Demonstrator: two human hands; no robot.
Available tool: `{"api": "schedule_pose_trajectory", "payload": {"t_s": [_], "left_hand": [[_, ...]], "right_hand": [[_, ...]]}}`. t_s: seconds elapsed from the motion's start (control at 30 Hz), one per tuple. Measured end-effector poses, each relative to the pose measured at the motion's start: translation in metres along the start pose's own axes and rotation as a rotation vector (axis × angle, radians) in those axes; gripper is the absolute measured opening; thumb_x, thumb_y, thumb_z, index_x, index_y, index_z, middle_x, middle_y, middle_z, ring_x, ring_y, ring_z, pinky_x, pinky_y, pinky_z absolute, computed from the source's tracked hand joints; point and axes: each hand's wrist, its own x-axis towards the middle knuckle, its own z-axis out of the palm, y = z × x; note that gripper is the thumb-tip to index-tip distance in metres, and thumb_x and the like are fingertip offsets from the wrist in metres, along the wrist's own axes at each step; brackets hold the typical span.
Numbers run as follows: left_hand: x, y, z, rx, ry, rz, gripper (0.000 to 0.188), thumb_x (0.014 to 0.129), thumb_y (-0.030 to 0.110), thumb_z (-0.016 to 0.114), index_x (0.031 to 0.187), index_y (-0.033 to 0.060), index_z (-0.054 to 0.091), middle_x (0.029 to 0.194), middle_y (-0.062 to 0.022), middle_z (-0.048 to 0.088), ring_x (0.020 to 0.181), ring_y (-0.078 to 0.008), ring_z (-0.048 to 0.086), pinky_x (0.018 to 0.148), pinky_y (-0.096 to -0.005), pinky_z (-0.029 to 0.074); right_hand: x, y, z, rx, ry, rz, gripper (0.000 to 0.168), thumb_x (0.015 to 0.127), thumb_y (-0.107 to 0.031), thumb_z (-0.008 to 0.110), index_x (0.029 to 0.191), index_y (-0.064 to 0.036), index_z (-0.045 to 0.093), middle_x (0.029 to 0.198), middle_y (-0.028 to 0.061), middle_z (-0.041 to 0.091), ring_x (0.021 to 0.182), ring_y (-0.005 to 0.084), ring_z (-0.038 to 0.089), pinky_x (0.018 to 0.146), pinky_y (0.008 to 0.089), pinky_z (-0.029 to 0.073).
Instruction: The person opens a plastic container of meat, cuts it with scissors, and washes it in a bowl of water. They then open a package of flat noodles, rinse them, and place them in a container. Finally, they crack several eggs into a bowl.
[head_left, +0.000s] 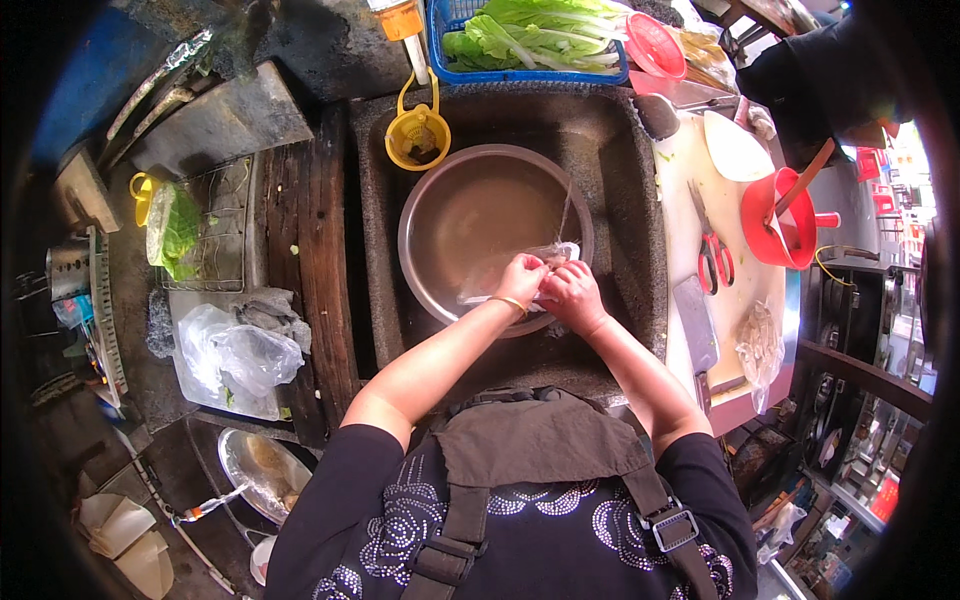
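My left hand (521, 280) and my right hand (574, 294) meet over the near right side of a wide metal basin (480, 217). Between their fingers they grip a clear plastic bag (477, 294). Something pale and brownish shows at the fingertips, too small to identify. A thin stream of water (564, 210) falls just beyond my right hand. Brownish, cloudy water fills the basin, which stands inside a dark stone sink (628, 195). In the sink's far left corner hangs a yellow strainer basket (409, 124) with dark scraps inside.
Right of the sink, a cutting board (679, 225) carries red-handled scissors (712, 259), a cleaver (696, 322) and a red pot (799, 225). Leafy greens (525, 34) fill a blue basket (529, 76) behind. At left lie wooden planks (322, 262) and plastic bags (240, 352).
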Motion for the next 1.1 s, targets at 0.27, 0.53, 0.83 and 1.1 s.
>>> {"api": "schedule_pose_trajectory", "payload": {"t_s": [0.27,0.53,0.83,1.1], "left_hand": [[-0.008,0.019,-0.01,-0.19,0.141,0.202,0.029,0.088,0.03,0.051,0.074,0.005,0.054,0.057,0.0024,0.048,0.052,-0.0052,0.044,0.047,-0.0209,0.037],[0.021,0.028,-0.077,0.373,0.328,0.608,0.036,0.087,0.028,0.053,0.06,0.0035,0.054,0.054,-0.002,0.051,0.05,-0.0108,0.045,0.05,-0.0266,0.038],[0.032,0.088,-0.158,0.585,0.27,0.71,0.028,0.084,0.028,0.055,0.076,0.0025,0.062,0.069,-0.0108,0.062,0.061,-0.0176,0.057,0.06,-0.0298,0.047],[0.001,0.064,-0.131,-0.218,-0.448,-0.188,0.075,0.075,0.07,0.037,0.111,0.0069,0.054,0.103,-0.0025,0.058,0.104,-0.0141,0.046,0.093,-0.0361,0.033]], "right_hand": [[0.006,-0.011,0.004,-0.091,-0.184,-0.05,0.029,0.069,-0.034,0.062,0.08,-0.007,0.06,0.079,0.0064,0.059,0.075,0.0207,0.058,0.074,0.035,0.042],[-0.006,-0.013,-0.01,-0.144,-0.256,-0.109,0.036,0.072,-0.039,0.062,0.077,-0.003,0.059,0.093,0.0191,0.06,0.081,0.0259,0.06,0.071,0.0365,0.045],[-0.015,-0.001,-0.064,0.055,-0.187,-0.059,0.025,0.065,-0.024,0.07,0.076,-0.005,0.06,0.064,0.0063,0.055,0.064,0.0195,0.057,0.066,0.0316,0.046],[0.013,0.07,-0.007,1.463,0.108,1.215,0.024,0.077,-0.024,0.066,0.081,0.0,0.06,0.074,0.0058,0.062,0.061,0.0124,0.057,0.057,0.024,0.045]]}}
